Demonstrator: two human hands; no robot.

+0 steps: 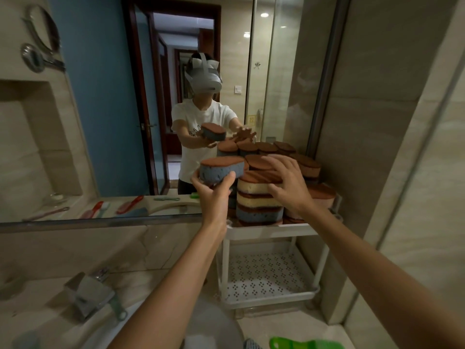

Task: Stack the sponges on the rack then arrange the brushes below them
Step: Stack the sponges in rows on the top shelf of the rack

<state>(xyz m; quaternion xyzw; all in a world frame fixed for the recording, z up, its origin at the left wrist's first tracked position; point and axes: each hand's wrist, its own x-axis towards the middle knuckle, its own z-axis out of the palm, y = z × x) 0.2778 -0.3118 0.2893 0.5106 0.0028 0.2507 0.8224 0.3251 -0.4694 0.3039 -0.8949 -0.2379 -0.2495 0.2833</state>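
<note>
Fingers of our left hand (212,188) are curling round a blue sponge (222,170); our right hand (289,183), fingers spread, is pressing on the sponge stack (256,201) on the white rack (271,229).

No legible text, label, brand or number on anything in view.

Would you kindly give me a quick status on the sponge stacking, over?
Left hand grips a blue sponge beside the stack. Right hand rests on the stack atop the rack. Lower shelf not yet filled. Nothing in the way.
</note>
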